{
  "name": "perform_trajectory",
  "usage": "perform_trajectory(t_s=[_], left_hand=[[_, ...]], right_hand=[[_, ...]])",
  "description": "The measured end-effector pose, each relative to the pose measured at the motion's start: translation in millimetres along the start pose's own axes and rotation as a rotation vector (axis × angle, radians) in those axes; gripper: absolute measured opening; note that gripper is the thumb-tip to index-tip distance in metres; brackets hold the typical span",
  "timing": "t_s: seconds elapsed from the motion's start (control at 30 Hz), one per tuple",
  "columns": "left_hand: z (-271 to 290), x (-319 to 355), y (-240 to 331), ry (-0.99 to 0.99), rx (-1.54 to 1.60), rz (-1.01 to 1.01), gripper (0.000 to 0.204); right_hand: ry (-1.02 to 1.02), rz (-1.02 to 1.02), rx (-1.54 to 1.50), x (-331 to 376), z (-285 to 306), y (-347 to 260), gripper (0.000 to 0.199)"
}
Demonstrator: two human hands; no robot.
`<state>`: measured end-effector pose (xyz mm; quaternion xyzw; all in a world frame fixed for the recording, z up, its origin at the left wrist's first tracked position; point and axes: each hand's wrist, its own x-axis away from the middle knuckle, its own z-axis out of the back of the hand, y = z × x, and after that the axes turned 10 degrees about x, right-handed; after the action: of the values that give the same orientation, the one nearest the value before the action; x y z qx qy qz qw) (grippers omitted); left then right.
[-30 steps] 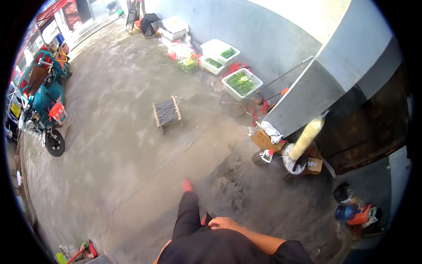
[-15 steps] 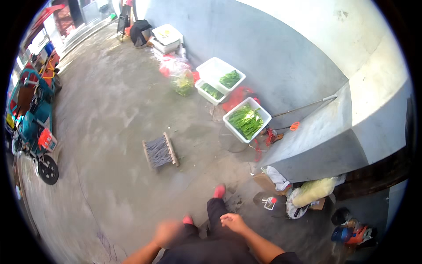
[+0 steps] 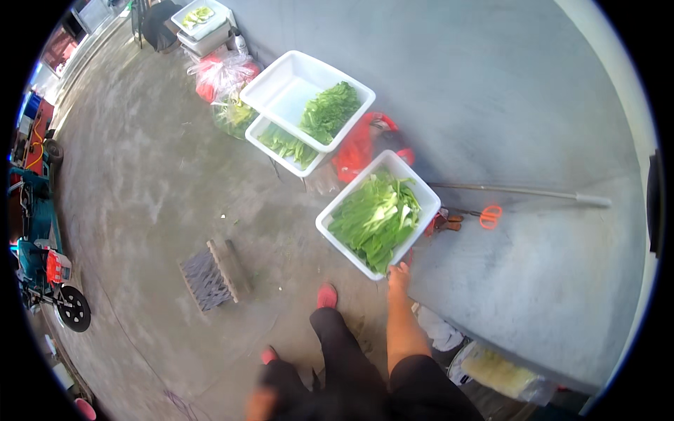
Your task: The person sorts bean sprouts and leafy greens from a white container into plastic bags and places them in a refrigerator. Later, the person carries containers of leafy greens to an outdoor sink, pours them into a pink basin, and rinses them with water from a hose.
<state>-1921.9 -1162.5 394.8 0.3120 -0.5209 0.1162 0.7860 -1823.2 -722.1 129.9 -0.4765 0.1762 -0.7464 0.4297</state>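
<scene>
My right hand [image 3: 398, 276] reaches forward to a white plastic tub [image 3: 326, 231], its fingers closed at the rim of the near corner. Long green leafy vegetables [image 3: 379, 214] with pale stalks fill this tub. Low beside my left thigh, my left hand [image 3: 261, 405] is smeared by motion, so its fingers cannot be made out. Beyond the tub stands a larger white tub [image 3: 270, 88], partly filled with leafy greens [image 3: 331, 111]. It overlaps another white tub [image 3: 253, 135] of greens.
A low stool with a woven seat [image 3: 207, 279] stands left of my feet. Against the grey wall lean a long pole [image 3: 519, 192] and orange-handled scissors [image 3: 490, 217]. Red bags [image 3: 361, 151] lie behind the tubs. A teal three-wheeler [image 3: 31, 259] is at far left.
I have come closer to the tubs. My right hand has gone from in front of my body out to the near tub's corner. My left hand has dropped beside my thigh.
</scene>
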Motion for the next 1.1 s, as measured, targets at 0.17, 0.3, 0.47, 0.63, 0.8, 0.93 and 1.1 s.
perform_trajectory(t_s=[0.17, 0.3, 0.47, 0.63, 0.8, 0.93, 1.1], left_hand=[[-11, -17, 76, 0.089, 0.158, 0.047, 0.028], [-12, -47, 89, 0.066, 0.206, -0.046, 0.028], [-12, -45, 71, 0.032, 0.300, -0.112, 0.028], [14, -41, 62, -0.078, 0.350, -0.047, 0.026], [67, -83, 44, 0.165, 0.521, -0.312, 0.018], [138, -94, 51, 0.157, 0.557, -0.537, 0.051], [247, -58, 16, -0.130, 0.754, -0.417, 0.060]], right_hand=[[-0.248, 0.057, -0.288, -63, -27, 9, 0.033], [-0.174, -0.074, -0.187, -65, -26, -14, 0.045], [-0.233, -0.137, -0.269, -41, -13, -28, 0.046], [-0.354, -0.064, -0.217, 39, 8, -39, 0.045], [-0.355, -0.054, -0.090, 172, 15, -63, 0.040], [-0.443, 0.117, 0.293, 251, 18, -63, 0.023], [-0.696, 0.371, 0.497, 385, -25, -70, 0.023]])
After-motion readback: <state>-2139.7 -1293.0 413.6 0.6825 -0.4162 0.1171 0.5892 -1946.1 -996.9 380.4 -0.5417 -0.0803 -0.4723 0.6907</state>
